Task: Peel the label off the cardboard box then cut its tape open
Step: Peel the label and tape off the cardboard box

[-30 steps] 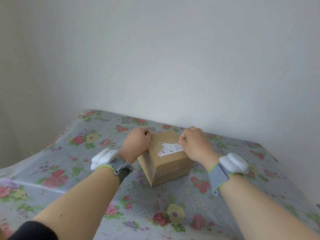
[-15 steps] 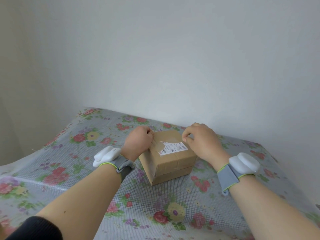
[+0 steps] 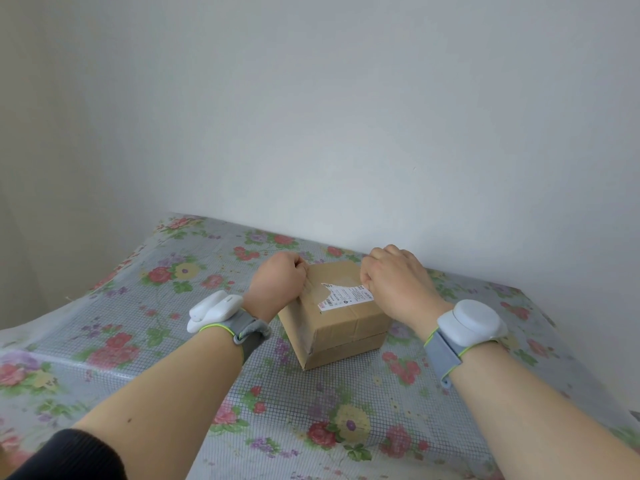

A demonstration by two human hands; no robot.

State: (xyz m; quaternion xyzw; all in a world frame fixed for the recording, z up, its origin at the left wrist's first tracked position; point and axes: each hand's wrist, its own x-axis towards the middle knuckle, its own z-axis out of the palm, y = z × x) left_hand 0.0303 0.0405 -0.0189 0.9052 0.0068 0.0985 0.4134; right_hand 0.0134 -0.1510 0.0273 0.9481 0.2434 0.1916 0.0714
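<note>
Cardboard box (image 3: 341, 327) sits on the floral-covered counter (image 3: 145, 341), near the back wall. Left hand (image 3: 277, 287), fingers curled, grips the box's upper left edge, just as half a second ago. Right hand (image 3: 394, 285), then raised slightly off to the right, has come back down onto the white label (image 3: 341, 296) on the box top, and its curled fingers pinch the label's right end.

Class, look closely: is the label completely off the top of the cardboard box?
No: the torn white label lies on top of the cardboard box, with the right hand at its right end.
</note>
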